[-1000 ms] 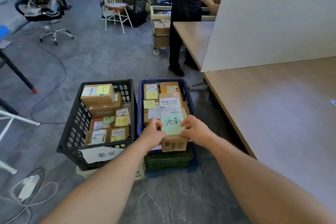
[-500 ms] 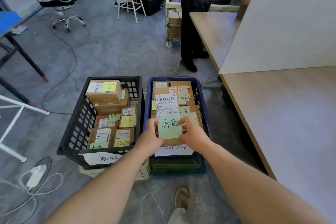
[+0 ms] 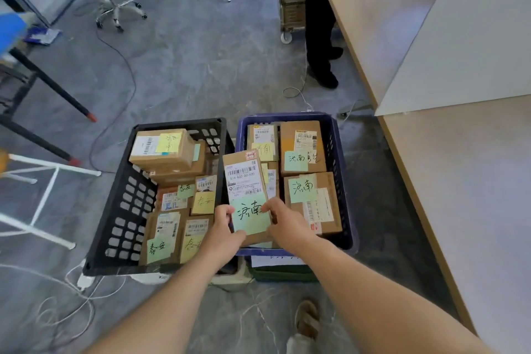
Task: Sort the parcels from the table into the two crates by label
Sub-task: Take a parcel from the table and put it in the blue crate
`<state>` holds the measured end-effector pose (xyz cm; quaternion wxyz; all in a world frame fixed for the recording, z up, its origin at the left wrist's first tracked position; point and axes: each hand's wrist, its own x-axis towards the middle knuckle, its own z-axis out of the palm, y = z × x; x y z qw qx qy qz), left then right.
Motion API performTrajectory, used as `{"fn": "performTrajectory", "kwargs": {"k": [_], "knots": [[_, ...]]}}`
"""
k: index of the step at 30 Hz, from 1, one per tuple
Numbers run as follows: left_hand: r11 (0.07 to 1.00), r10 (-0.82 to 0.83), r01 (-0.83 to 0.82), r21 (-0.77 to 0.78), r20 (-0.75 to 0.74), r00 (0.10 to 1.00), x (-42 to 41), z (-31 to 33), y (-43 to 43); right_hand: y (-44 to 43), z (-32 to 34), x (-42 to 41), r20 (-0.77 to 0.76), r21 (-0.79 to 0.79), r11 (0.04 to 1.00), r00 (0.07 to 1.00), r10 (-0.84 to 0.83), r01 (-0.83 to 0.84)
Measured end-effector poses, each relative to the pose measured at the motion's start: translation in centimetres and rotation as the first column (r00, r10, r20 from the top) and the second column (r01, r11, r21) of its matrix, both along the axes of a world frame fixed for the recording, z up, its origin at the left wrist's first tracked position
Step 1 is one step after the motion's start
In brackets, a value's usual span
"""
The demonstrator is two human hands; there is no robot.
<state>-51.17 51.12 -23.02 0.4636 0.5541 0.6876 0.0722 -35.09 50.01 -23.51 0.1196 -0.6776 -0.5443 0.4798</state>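
Parcel (image 3: 244, 178) with a green note (image 3: 250, 214) is tilted over the near-left corner of the blue crate (image 3: 334, 152), above the boxes already in it, not yet let go. Left hand (image 3: 222, 234) grip: fingers curled round the lower left edge. Right hand (image 3: 283, 224) grip: pinching the lower right edge, thumb on the note. The note's writing looks the same as on the green notes of the neighbouring boxes, so the destination looks right; I'd call this the drop-off step

Blue crate: several labelled boxes lying flat, top layer nearly covered. Black crate (image 3: 126, 195) sits just beside it on the left, with stacked boxes whose yellow and green notes carry different writing. Both are well loaded, so I'd judge the sorting far along

Left to do: release this parcel, then whatever remains on the surface (image 3: 459, 181). The part in view carries only a white board (image 3: 474, 37) standing on edge; the rest is out of frame, so the remaining count can't be told. A second person (image 3: 319, 37) stands at the far end by a cart (image 3: 291, 3), well apart from the crates
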Motion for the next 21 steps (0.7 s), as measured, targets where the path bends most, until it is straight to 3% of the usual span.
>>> {"fn": "performTrajectory", "kwargs": {"k": [9,21], "knots": [[0.998,-0.026,0.022,-0.061,-0.059,0.998,2.4,-3.0,1.4,1.1,-2.7,2.3,0.019,-0.045,0.999,0.999,-0.03,0.031],[0.96,-0.28,0.281,-0.015,0.046,0.959,7.7,-4.3,8.0,4.2,-2.6,7.2,0.079,-0.015,0.968,0.966,-0.248,0.25]]}}
